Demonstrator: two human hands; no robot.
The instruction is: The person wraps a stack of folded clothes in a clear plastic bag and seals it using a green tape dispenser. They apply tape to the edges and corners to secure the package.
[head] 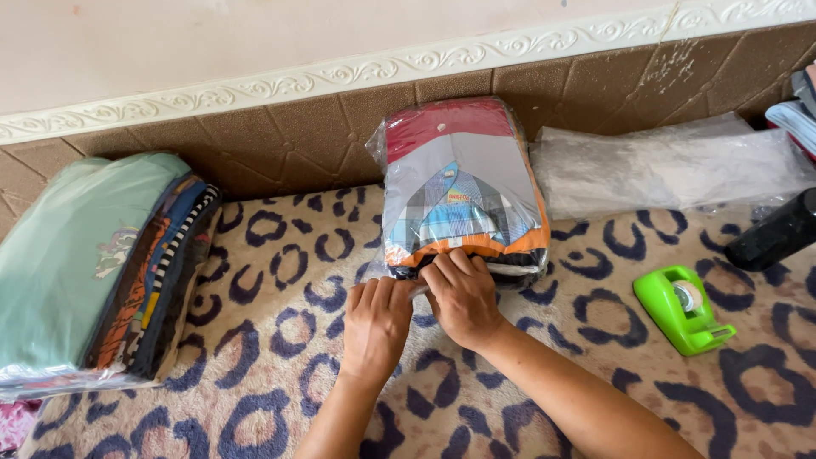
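We note two bare forearms entering from the lower edge, no sleeves visible, left hand [375, 321] and right hand [462, 296] without gloves, rings, watch or wristbands, we record short, unpainted fingernails, knuckles creased.

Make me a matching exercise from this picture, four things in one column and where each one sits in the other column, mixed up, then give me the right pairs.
Things
1. bagged stack of folded clothes
2. green tape dispenser
3. green-topped pile of clothes
4. empty clear plastic bags

Places
A. far left on the patterned blanket
B. against the wall, right of the bagged stack
C. under the fingers of the left hand and right hand
D. right of the hands, near a black object

Pairs: 1-C, 2-D, 3-A, 4-B
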